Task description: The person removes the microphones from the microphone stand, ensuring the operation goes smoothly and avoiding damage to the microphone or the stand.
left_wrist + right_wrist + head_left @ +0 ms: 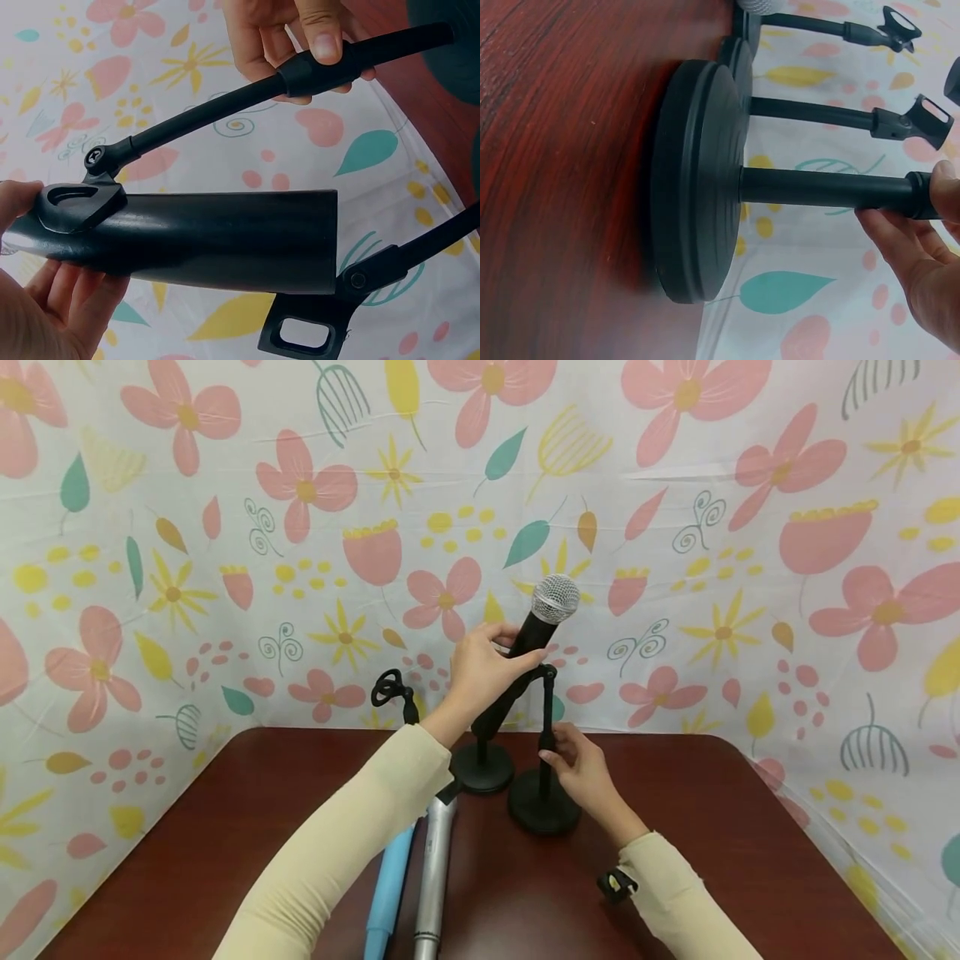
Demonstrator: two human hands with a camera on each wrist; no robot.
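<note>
A black microphone (534,631) with a silver mesh head leans at a slant, and my left hand (480,668) grips its upper body. In the left wrist view the microphone body (240,236) sits against the clip (79,206) of a black desk stand (546,810). Thumb and fingers of my right hand (583,772) pinch the collar on this stand's pole. Its round base (694,180) rests on the table in the right wrist view. How far the clip wraps the microphone is partly hidden by my left hand.
Behind stands another black stand (486,768); its clip (930,124) holds nothing. A third stand's clip (388,687) shows farther left. A light blue microphone (390,881) and a silver one (435,877) lie on the dark red table (750,860). A flowered cloth (675,527) hangs behind.
</note>
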